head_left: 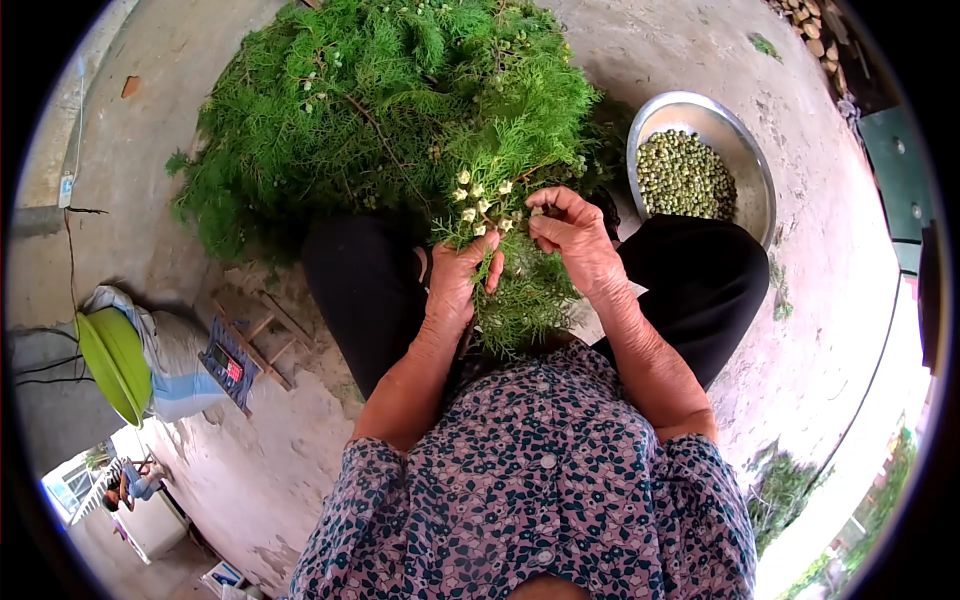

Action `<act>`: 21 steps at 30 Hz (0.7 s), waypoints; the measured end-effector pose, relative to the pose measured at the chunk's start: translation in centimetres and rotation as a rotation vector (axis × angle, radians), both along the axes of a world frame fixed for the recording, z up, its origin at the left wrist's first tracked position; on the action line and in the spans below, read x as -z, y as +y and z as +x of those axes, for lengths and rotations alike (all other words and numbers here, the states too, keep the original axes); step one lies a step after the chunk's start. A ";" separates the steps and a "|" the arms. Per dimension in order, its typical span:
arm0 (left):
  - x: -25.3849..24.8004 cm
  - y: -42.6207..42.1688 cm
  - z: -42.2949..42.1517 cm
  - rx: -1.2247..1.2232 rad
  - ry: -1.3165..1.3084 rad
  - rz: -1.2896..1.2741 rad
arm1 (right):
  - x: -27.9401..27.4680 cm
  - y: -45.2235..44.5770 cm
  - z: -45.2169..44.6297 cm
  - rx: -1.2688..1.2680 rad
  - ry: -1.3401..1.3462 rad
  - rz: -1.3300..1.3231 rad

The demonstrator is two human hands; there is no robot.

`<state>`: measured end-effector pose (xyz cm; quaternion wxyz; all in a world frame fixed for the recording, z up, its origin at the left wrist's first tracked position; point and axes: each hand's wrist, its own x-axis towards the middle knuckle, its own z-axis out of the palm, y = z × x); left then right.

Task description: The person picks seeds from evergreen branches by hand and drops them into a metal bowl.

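My left hand [462, 280] is closed around a green conifer sprig [525, 300], just below a cluster of pale seed cones [478, 205]. At the right side of this cluster, my right hand [580, 240] pinches a small pale cone [537, 211] between thumb and fingertips. Beyond both hands lies a large heap of cut conifer branches [370, 120], with more cones among the foliage. To the right of the heap stands a metal basin [757, 170] holding many loose green cones [685, 172].
My knees in black trousers [360, 290] flank the sprig. A small wooden stool [262, 335], stuffed sacks [180, 360] and a lime-green basin [112, 365] stand at left. Another person [130, 485] sits at far left. Stacked firewood [815, 35] is at upper right.
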<state>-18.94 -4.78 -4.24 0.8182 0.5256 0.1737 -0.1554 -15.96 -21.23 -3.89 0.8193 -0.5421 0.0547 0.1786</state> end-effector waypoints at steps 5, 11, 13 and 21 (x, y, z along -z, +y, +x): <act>-0.1 0.1 0.0 -0.010 -0.011 0.000 | 0.0 0.0 0.1 0.006 0.127 -0.010; -0.6 0.0 0.0 0.013 0.005 0.038 | 0.8 0.8 -0.1 -0.070 -0.010 -0.026; -0.6 0.0 0.0 0.017 0.019 0.049 | 1.9 1.2 -0.2 -0.015 -0.280 -0.278; 0.1 -0.6 -0.3 0.042 0.000 -0.056 | 1.0 0.7 -0.3 0.057 0.172 0.110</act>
